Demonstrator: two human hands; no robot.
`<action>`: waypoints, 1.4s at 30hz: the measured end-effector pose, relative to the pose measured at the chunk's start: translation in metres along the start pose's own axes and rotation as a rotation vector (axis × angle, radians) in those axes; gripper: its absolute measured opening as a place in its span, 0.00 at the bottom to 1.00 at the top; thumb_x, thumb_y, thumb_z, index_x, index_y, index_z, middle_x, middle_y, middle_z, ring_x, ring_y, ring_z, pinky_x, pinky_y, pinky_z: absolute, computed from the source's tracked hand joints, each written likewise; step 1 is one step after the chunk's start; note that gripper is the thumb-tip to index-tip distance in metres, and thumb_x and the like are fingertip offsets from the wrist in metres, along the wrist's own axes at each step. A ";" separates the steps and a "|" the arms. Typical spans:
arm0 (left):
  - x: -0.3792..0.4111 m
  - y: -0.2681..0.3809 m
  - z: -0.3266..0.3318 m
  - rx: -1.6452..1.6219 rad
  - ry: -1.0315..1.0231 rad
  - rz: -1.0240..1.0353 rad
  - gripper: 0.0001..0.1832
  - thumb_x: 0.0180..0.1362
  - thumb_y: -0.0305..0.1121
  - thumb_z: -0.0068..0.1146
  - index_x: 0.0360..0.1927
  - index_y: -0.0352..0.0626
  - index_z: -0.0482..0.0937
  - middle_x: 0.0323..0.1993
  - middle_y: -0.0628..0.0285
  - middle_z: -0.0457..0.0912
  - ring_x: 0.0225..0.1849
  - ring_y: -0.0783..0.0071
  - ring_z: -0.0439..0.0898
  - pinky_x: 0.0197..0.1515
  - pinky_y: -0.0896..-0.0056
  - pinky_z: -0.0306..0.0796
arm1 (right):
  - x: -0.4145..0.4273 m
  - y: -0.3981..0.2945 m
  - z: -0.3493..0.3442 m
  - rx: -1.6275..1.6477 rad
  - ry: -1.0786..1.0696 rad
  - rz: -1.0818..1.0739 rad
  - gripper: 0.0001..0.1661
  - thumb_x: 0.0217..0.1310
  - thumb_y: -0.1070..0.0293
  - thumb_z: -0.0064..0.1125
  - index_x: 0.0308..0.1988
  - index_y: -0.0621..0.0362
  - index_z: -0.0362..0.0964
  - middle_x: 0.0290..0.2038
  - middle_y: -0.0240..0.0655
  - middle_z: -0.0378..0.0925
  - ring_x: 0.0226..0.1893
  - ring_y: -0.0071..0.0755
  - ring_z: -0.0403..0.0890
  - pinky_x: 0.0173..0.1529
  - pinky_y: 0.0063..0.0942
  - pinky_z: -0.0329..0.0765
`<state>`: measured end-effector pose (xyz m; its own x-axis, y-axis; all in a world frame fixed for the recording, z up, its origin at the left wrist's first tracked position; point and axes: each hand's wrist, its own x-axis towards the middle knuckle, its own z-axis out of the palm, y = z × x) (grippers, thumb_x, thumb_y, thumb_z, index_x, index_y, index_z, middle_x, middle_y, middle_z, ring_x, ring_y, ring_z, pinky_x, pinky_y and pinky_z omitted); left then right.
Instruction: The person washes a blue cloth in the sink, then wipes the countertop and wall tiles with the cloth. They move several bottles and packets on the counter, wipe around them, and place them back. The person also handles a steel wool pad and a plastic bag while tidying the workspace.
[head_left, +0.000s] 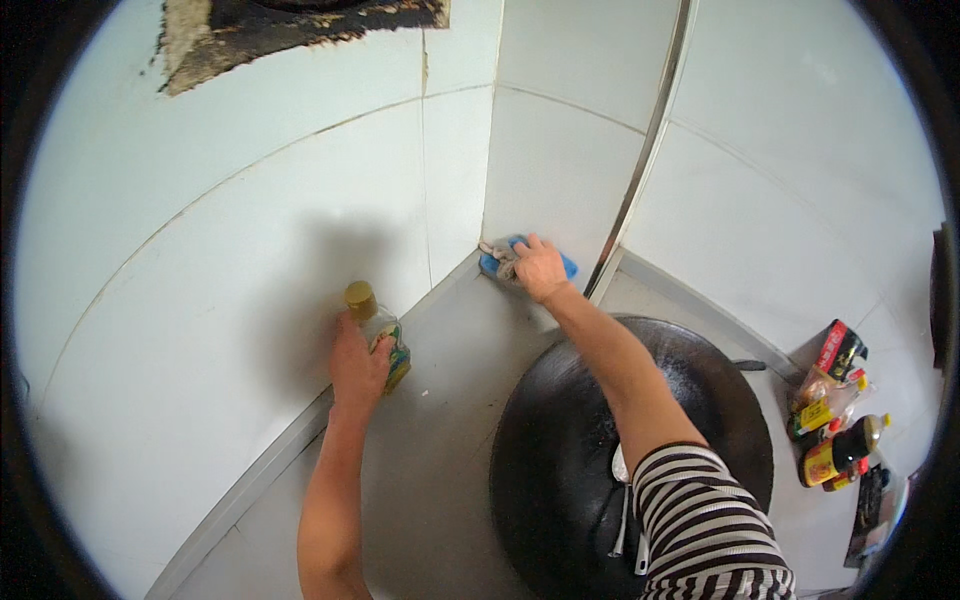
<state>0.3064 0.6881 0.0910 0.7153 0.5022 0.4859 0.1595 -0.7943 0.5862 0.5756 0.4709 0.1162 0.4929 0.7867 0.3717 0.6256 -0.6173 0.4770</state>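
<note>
My left hand is wrapped around a clear plastic bottle with a yellow cap and a green-and-yellow label. The bottle leans near the white tiled wall, over the grey counter. Farther off, in the corner, my right hand presses on a blue cloth bunched with a greyish-brown rag. The cloth sits where the counter meets the tiles, partly hidden under my fingers.
A large black wok lies below my right arm, with metal utensils inside, partly covered by my sleeve. Sauce bottles and food packets stand at the right. A blackened, ragged opening marks the upper wall.
</note>
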 end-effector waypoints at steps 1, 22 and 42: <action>0.001 0.002 0.000 -0.017 0.007 -0.021 0.32 0.50 0.34 0.63 0.56 0.32 0.63 0.50 0.41 0.72 0.51 0.42 0.72 0.52 0.54 0.68 | 0.002 0.005 -0.005 0.016 0.060 0.082 0.06 0.48 0.69 0.55 0.29 0.55 0.78 0.41 0.34 0.73 0.48 0.40 0.71 0.47 0.38 0.72; -0.001 0.014 -0.008 0.062 -0.061 -0.113 0.31 0.49 0.36 0.63 0.54 0.32 0.65 0.49 0.42 0.73 0.52 0.45 0.72 0.52 0.54 0.68 | 0.090 0.014 -0.033 -0.228 0.327 -0.015 0.10 0.56 0.67 0.51 0.34 0.53 0.79 0.42 0.30 0.78 0.58 0.40 0.64 0.52 0.36 0.66; 0.011 0.018 0.008 0.028 -0.066 -0.072 0.31 0.52 0.33 0.62 0.56 0.31 0.62 0.50 0.41 0.74 0.53 0.43 0.73 0.53 0.54 0.67 | 0.101 -0.078 -0.016 1.102 0.605 0.715 0.21 0.59 0.70 0.48 0.53 0.60 0.67 0.53 0.52 0.69 0.50 0.56 0.72 0.53 0.43 0.71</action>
<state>0.3229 0.6769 0.1019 0.7444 0.5357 0.3986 0.2308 -0.7666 0.5992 0.5666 0.5984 0.1287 0.7416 0.0229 0.6704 0.6365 -0.3397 -0.6925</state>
